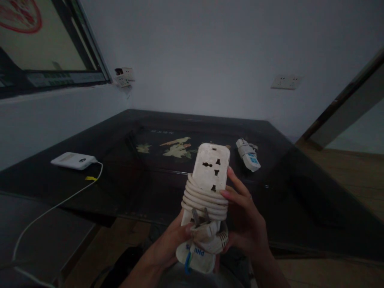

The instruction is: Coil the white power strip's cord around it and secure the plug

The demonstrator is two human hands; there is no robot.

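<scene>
A white power strip (210, 157) is held up in front of me over the table's near edge, tilted with its sockets facing me. Its cord (205, 200) is wound several times around the middle, and the plug (206, 229) with two metal pins rests on top of the lower part. My left hand (168, 242) grips the lower left side, its thumb by the plug. My right hand (247, 218) holds the right side, fingers on the edge and the coiled cord. A blue tie (188, 262) hangs near the bottom end.
A second power strip (248, 155) with wound cord lies on the dark table (144, 120), right of centre. At the left lies a white power bank (73, 161) with a cable (51, 208) trailing off the near edge. Wall sockets (286, 82) sit above the table's far side.
</scene>
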